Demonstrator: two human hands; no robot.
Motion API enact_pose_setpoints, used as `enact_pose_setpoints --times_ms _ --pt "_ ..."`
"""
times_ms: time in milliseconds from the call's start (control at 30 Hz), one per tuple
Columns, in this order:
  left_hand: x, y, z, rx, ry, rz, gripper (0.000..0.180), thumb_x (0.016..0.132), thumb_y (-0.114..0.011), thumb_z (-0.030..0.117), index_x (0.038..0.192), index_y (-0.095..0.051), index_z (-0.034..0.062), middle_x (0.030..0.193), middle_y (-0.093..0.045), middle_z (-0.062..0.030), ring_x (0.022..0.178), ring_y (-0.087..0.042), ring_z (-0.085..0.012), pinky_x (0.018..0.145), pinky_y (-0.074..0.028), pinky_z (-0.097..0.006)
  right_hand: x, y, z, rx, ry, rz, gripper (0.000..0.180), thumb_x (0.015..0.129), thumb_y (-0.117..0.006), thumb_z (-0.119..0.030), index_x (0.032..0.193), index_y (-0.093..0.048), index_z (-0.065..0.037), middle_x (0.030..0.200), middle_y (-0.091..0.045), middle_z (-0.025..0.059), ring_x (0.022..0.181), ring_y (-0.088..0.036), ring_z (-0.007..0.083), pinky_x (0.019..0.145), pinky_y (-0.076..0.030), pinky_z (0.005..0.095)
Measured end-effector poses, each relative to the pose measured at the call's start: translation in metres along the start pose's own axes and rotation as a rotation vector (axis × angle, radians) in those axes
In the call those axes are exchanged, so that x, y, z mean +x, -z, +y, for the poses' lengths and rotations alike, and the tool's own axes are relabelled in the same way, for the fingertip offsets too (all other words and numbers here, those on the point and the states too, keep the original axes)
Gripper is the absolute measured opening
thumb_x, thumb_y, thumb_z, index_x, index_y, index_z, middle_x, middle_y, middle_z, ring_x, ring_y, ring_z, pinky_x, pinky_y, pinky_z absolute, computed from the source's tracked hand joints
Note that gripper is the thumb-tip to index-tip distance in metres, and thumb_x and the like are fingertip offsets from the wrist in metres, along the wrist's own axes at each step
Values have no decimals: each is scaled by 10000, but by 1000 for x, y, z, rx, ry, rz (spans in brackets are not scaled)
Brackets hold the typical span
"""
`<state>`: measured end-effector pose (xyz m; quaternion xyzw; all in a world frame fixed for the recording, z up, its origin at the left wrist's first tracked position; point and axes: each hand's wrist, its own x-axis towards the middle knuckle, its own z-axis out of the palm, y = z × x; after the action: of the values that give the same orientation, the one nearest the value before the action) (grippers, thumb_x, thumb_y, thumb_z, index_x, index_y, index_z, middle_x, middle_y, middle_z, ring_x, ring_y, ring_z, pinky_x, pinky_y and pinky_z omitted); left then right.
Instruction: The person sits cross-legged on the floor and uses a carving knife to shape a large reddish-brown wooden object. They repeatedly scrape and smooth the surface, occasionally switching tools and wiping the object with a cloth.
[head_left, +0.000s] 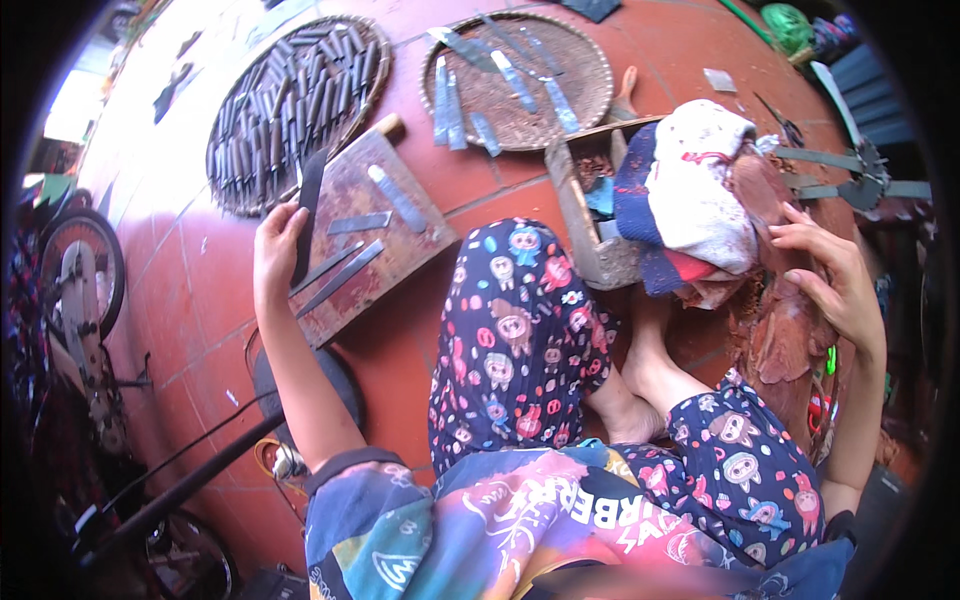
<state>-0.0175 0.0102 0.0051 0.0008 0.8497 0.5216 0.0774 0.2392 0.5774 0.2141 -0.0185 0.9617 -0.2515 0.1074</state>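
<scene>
A dark flat blade (308, 205) was pinched by the left hand (277, 245) over the rusty board (395, 250), left of centre. The right hand (835, 275), fingers spread, was rested on reddish-brown bark-like pieces (790, 340) at right. The blade would best be laid flat beside the other strips (340, 272).

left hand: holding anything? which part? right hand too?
Left hand fingers grip the dark flat strip on the wooden board, near the strip's lower end. Right hand rests open on reddish-brown sheets, holding nothing.
</scene>
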Motion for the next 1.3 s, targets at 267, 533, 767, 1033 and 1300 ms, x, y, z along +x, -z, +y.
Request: enact_pose_setpoints --times_ms 267,533,767,1033,1300 --pt "56 -193 61 52 -44 -106 304 864 -740 274 989 -770 -2 748 -724 -63 658 -636 -104 624 -495 -277 0 -4 3 28 19 30 279 784 -660 -9 1060 -687 20 1176 -698 166 1363 -483 370 1182 -288 496" --pt "110 -311 43 606 19 24 286 783 -781 316 913 -783 61 948 -740 -204 952 -715 -356 873 -551 -425 -5 -16 -1 108 19 33 213 804 -614 -3 1002 -686 28 1160 -699 170 1375 -466 387 1185 -250 522" --pt "44 -188 45 824 -74 103 503 769 -769 378 1115 -654 32 1036 -693 -213 981 -687 -349 848 -536 -487 -9 -4 16 98 87 29 208 858 -661 -60 1046 -705 18 1164 -705 163 1349 -496 373 1165 -297 519" --pt "43 -146 6 894 211 89 375 753 -697 202 979 -694 -98 1044 -673 -330 1068 -649 -448 936 -501 -482 -6 -9 24 159 87 184 138 877 -679 -12 1002 -729 17 1014 -752 123 1159 -662 292 1043 -465 418" --pt "54 -128 -10 932 248 -23 388 790 -717 268 969 -714 -77 946 -716 -261 947 -704 -385 827 -525 -445 -10 -7 17 179 25 195 138 872 -658 31 992 -726 34 1031 -745 137 1141 -666 288 1019 -491 408"
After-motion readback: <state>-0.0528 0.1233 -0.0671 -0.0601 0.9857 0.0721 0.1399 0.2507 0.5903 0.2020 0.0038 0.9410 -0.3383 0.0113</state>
